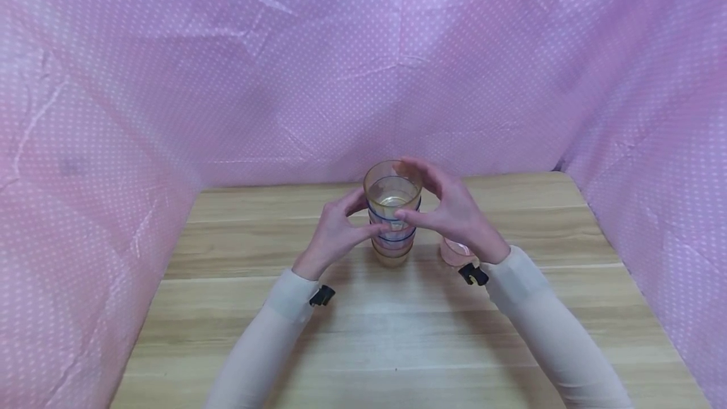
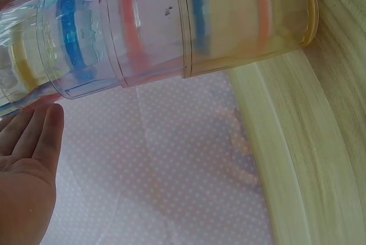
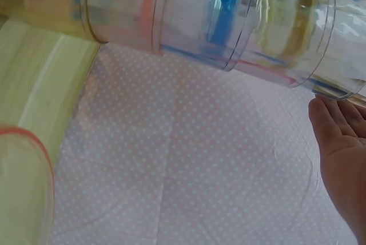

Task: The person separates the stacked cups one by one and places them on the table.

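A tall stack of clear nested cups (image 1: 392,250) stands upright on the table, with yellow, pink and blue tints and rims. My left hand (image 1: 335,232) holds the stack around its upper middle, thumb in front and fingers at the far left side. Higher up, my right hand (image 1: 457,210) grips the topmost yellow-rimmed cup (image 1: 375,193) between thumb and fingers. In the left wrist view, the stack's yellow bottom cup (image 2: 240,22) rests on the wood. The right wrist view shows the fingers touching the stack's upper part, partly cut off by the frame.
A single pink-rimmed cup (image 1: 452,256) stands right of the stack, partly hidden by my right wrist. The wooden table (image 1: 363,339) ends at a pink polka-dot cloth (image 1: 318,81) behind and on both sides.
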Available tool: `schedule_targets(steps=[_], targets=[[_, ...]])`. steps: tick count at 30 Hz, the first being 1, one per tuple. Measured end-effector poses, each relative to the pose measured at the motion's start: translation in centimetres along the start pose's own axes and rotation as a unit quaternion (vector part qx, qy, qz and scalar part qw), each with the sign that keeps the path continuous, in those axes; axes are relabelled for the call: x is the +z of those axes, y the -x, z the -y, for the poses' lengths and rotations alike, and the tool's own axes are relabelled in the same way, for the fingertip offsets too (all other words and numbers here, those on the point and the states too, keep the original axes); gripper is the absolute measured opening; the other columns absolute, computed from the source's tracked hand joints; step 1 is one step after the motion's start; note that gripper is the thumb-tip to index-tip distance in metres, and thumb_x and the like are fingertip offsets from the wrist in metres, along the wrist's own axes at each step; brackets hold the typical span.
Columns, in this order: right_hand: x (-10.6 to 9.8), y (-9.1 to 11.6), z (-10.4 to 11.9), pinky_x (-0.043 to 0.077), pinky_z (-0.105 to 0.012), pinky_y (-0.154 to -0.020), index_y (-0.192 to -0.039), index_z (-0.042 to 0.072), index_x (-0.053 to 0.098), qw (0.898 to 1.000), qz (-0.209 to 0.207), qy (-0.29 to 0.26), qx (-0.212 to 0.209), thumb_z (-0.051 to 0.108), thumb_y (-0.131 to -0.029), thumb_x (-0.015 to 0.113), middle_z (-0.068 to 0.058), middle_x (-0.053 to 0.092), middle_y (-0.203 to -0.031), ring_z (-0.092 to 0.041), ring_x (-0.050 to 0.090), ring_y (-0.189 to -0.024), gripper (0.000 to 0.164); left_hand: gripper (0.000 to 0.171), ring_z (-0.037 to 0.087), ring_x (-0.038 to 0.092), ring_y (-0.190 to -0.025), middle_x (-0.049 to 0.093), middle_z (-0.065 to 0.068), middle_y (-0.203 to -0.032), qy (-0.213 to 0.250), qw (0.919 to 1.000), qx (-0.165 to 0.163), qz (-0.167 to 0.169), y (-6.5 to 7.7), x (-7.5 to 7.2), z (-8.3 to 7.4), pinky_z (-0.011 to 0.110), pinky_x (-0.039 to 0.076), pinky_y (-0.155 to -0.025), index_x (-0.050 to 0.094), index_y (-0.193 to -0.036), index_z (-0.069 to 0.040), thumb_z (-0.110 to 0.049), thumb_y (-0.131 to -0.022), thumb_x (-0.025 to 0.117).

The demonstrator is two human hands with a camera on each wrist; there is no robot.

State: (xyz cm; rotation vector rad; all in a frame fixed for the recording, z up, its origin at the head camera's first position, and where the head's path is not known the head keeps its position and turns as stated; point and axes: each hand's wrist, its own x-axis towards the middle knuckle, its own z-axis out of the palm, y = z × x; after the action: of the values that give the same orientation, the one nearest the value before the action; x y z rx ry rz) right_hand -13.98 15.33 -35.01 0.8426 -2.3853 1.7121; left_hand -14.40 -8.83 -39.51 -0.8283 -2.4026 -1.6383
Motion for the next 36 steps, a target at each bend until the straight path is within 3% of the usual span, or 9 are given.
schedule_targets(steps=[10,15,21,27,36], targets=[[-0.2,-0.3,-0.1,0.039,-0.037,-0.121,-0.154,0.006,0.044,0.999,0.011,-0.035,0.03,0.011,-0.084,0.087,-0.005,0.057,-0.15,-0.021,0.051,-0.139,0.083,0.07,0.026,0.071,-0.112,0.073,0.013,-0.125,-0.008,1.0,-0.001,-0.004,-0.1,0.0,0.0,0.04,0.057,-0.103,0.062,-0.14,-0.005,-0.013,-0.077,0.093],[-0.5,-0.6,0.5,0.037,-0.041,-0.123,-0.156,0.001,0.039,0.999,0.032,0.013,0.03,0.015,-0.081,0.09,-0.009,0.056,-0.15,-0.024,0.05,-0.14,0.092,0.073,0.028,0.071,-0.113,0.07,0.012,-0.131,0.003,1.0,-0.006,-0.001,-0.2,0.0,0.1,0.044,0.058,-0.101,0.06,-0.143,-0.006,-0.013,-0.078,0.093],[-0.6,-1.1,1.2,0.039,-0.042,-0.121,-0.155,-0.002,0.04,0.996,0.044,0.074,0.027,0.021,-0.079,0.093,-0.011,0.058,-0.148,-0.026,0.052,-0.139,0.095,0.077,0.027,0.067,-0.122,0.069,0.013,-0.132,0.024,0.9994,-0.015,0.018,-0.2,0.0,0.2,0.045,0.051,-0.111,0.053,-0.147,-0.006,-0.012,-0.08,0.092],[-0.5,-0.9,1.1,0.039,-0.04,-0.121,-0.155,0.001,0.042,0.998,0.038,0.046,0.035,0.02,-0.081,0.091,-0.009,0.058,-0.148,-0.023,0.052,-0.138,0.091,0.079,0.027,0.064,-0.127,0.066,0.013,-0.138,0.035,0.9989,-0.004,0.03,-0.3,0.1,0.4,0.043,0.051,-0.111,0.048,-0.149,-0.006,-0.008,-0.082,0.09],[-0.3,-0.4,0.7,0.041,-0.037,-0.12,-0.155,0.005,0.044,0.999,0.013,0.025,0.018,0.016,-0.08,0.092,-0.002,0.059,-0.147,-0.019,0.053,-0.137,0.09,0.072,0.025,0.066,-0.124,0.069,0.012,-0.134,-0.008,0.9997,0.014,0.019,-0.2,0.4,0.3,0.041,0.051,-0.111,0.057,-0.145,-0.007,-0.014,-0.081,0.09]])
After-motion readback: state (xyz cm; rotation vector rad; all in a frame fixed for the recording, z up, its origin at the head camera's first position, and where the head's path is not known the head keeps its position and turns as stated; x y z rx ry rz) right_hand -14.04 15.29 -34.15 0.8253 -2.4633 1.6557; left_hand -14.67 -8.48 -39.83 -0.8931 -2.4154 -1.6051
